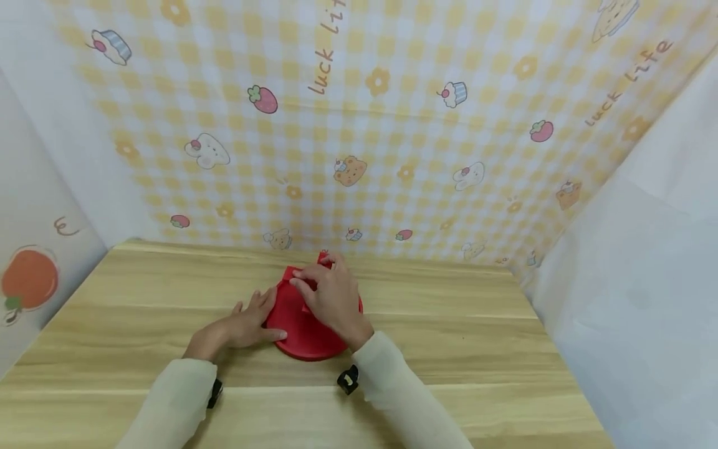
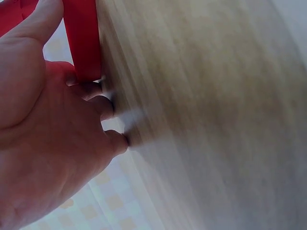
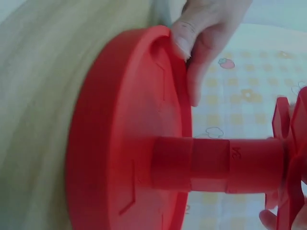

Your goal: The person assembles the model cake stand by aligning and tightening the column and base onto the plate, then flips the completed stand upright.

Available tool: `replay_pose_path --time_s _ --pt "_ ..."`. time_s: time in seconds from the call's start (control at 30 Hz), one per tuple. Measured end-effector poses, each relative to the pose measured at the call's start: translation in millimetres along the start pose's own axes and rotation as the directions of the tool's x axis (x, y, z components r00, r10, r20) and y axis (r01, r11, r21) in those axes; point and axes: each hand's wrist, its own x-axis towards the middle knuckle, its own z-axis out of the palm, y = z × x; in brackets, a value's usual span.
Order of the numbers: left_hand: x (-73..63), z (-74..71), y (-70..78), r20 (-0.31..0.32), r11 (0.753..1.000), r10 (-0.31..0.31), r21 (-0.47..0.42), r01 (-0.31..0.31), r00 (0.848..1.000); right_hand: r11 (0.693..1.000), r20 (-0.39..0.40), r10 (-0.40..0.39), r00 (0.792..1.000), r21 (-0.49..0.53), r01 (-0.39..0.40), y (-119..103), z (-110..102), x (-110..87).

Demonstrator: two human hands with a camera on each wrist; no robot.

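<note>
A round red base (image 1: 311, 340) with a raised rim rests on the wooden tabletop. From its middle rises a thick red post (image 3: 211, 165), marked with what looks like "34". On the post's far end is a red top piece (image 3: 292, 148) with flat arms, partly hidden by fingers. My left hand (image 1: 247, 324) holds the base's left rim, its thumb over the upper edge and other fingers spread along the outside. My right hand (image 1: 335, 299) reaches over the base and grips the top piece; one red arm (image 1: 290, 273) of it shows beside the fingertips.
The wooden tabletop (image 1: 460, 349) extends around the base on both sides. Behind it hangs a yellow checked cloth (image 1: 392, 143) with cartoon prints. White sheeting (image 1: 634, 262) borders the right side. A black wrist device (image 1: 348, 379) sits below the right sleeve.
</note>
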Motion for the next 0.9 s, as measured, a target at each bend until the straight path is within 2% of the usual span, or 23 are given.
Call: replay_pose_path --time_s 0.13,0.23,0.37,0.53,0.63,0.73,0.8,0.9 --pt "-1.4 0.8 -1.6 -0.008 1.0 0.002 0.0 -0.002 1.0 0.996 -0.018 0.052 0.998 -0.068 -0.053 -8.8 7.1 -3.5" --pt "-1.5 0.9 -2.5 -0.014 1.0 0.003 -0.005 -0.003 1.0 0.988 -0.003 0.105 0.995 -0.113 -0.104 -16.4 8.4 -3.9" --pt "0.1 2.2 -2.5 -0.007 1.0 0.001 -0.003 -0.001 1.0 0.977 0.053 0.15 0.987 -0.164 -0.14 -23.5 1.9 -2.1" --pt "0.6 2.6 -0.7 -0.007 1.0 0.001 -0.001 -0.001 1.0 0.978 0.138 0.167 0.976 -0.151 -0.146 -24.9 -15.6 4.3" --pt "-0.7 2.6 0.5 -0.01 1.0 0.0 -0.001 0.0 1.0 0.989 0.171 0.129 0.977 -0.097 -0.114 -16.3 -26.3 10.0" --pt "-2.2 2.6 1.6 -0.01 1.0 0.0 0.001 0.0 1.0 0.999 0.246 0.042 0.968 -0.044 -0.032 0.8 -36.4 16.6" --pt "-3.0 2.5 2.1 -0.012 1.0 -0.002 0.006 0.002 1.0 0.999 0.321 -0.033 0.947 -0.015 0.04 13.7 -41.6 20.7" --pt "-4.0 2.2 2.3 -0.015 1.0 -0.009 0.01 0.009 1.0 0.993 0.423 -0.119 0.899 0.028 0.118 30.0 -46.3 24.6"
